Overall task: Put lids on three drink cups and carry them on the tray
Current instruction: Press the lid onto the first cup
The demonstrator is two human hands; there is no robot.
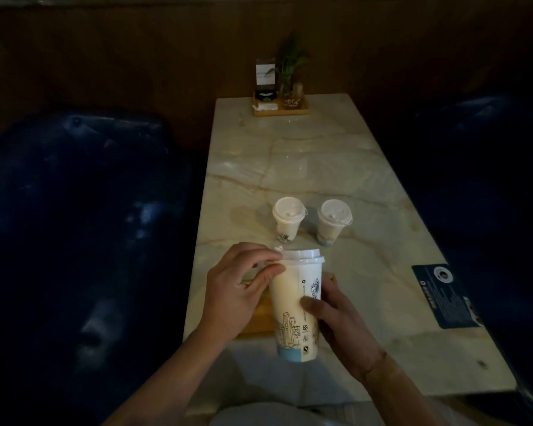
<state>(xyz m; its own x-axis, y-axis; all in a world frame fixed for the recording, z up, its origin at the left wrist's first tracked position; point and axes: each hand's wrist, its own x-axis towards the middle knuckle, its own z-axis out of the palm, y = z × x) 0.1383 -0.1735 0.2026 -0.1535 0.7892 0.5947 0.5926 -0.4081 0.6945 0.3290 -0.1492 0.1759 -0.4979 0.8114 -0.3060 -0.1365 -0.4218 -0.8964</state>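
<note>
I hold a tall white paper cup [293, 305] with blue line drawings, lifted off the table and tilted slightly. My right hand [342, 330] grips its lower side. My left hand [240, 287] pinches the white lid [302, 256] at the cup's rim on the left. Two more cups stand upright further back, each with a white lid on: one on the left [288, 218], one on the right [334, 221]. A wooden tray [259, 318] lies on the table under my hands, mostly hidden by them and the cup.
The pale marble table [305, 161] runs away from me. A wooden caddy [280, 108] with a card holder and a small plant sits at its far end. A dark blue placard [443, 295] lies near the right edge. Dark padded seats flank both sides.
</note>
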